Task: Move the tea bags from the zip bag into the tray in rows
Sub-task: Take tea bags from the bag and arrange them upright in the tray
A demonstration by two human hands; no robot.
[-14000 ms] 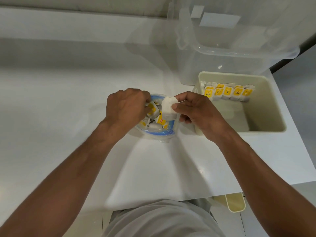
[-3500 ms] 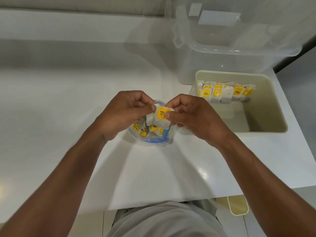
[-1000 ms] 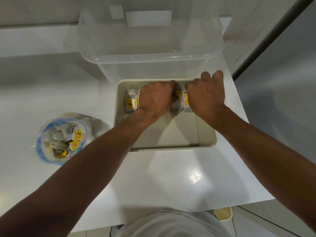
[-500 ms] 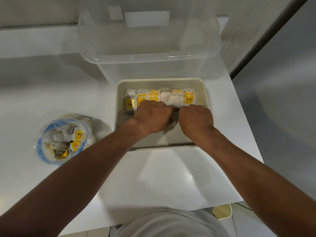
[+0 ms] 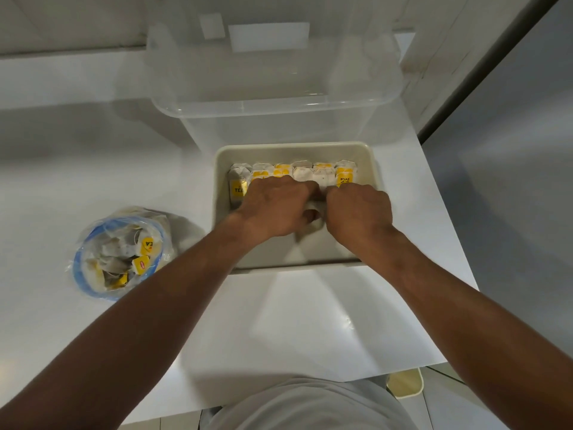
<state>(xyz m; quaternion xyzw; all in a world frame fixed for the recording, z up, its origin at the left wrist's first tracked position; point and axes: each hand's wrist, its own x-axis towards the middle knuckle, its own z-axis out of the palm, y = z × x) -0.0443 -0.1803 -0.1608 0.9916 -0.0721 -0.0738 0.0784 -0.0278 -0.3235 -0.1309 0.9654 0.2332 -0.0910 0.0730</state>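
A person in a pale grey shirt (image 5: pixel 310 405) stands at the near edge of the glossy white desk (image 5: pixel 310 321), both bare forearms reaching away over it. A small cream plastic container (image 5: pixel 404 383) shows below the near right corner of the desk.

Toward the left of the desk, well apart from the arms, sits the clear plastic zip bag with a blue seal (image 5: pixel 119 252). Its mouth is open upward and loose white and yellow tea bags lie jumbled inside.

Farther on, near the right edge, stands the cream rectangular plastic tray (image 5: pixel 373 169). Both hands are down inside it, knuckles up, almost touching each other. The left grip (image 5: pixel 273 206) has its fingers curled under and pinches a white tea bag (image 5: pixel 314 209) that shows in the gap between the hands. The right grip (image 5: pixel 359 212) is curled too, its fingers hidden beneath the hand; whether it holds anything I cannot tell.

Just beyond the knuckles, a row of paper tea bags with yellow tags (image 5: pixel 310 173) stands upright, side by side, along the far wall of the tray.

Behind the tray, at the far right corner of the desk, stands a large clear plastic storage box (image 5: pixel 273 97).
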